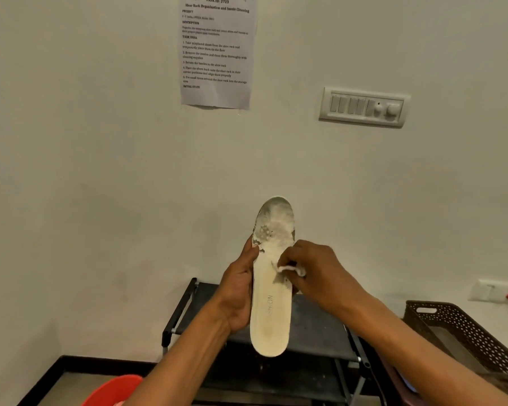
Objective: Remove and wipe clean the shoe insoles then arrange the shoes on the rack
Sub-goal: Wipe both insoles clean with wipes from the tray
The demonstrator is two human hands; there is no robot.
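One insole (272, 303) stands upright in front of the wall, toe end up, held between two hands. The left hand (238, 291) is closed around its left edge, fingers wrapped behind and thumb pressed on the front near the worn, greyish toe area. The right hand (320, 273) is pinched shut on one small white cloth (291, 270), which it presses against the face of the insole about midway up, just right of the left thumb. The heel end of the insole hangs below both hands, with faint lettering printed along it.

Beneath the hands is one dark shoe rack (314, 329) with a black frame; the shelves that show carry no shoes. To the right of the right forearm sits one brown perforated basket (464, 332); what it holds cannot be made out from this angle. Below the left forearm, at the bottom edge, is part of one red-orange tub (112, 388); something pale pink shows at its rim, too cut off to identify.

High above the hands, one printed paper sheet (216, 51) is stuck to the wall, and up to the right of it is one switch panel (364, 106). A second wall socket (493, 290) with a red plug sits far right of the right hand.
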